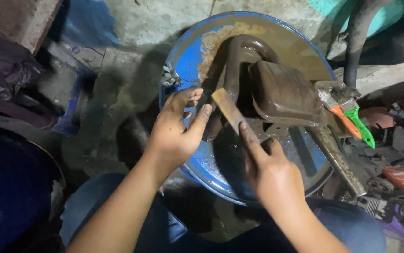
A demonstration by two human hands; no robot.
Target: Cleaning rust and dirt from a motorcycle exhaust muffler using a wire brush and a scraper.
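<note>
My right hand (pixel 270 168) grips a flat tan strip (pixel 226 107), index finger laid along it, its tip angled up against a dark bent metal tube (pixel 239 51). That tube carries a brown box-shaped part (pixel 284 93) and lies across the top of a blue drum (pixel 188 56). On the tube's left side rests my left hand (pixel 178 126), fingers curled around the pipe just beside the strip. Part of the tube under both hands is hidden.
Two paint brushes, one with an orange handle (pixel 345 119) and one with a green handle (pixel 361 124), lie at the drum's right edge beside a rusty bar (pixel 337 161). Rough concrete floor (pixel 117 93) lies left. Cluttered parts (pixel 398 178) fill the right; my knees are below.
</note>
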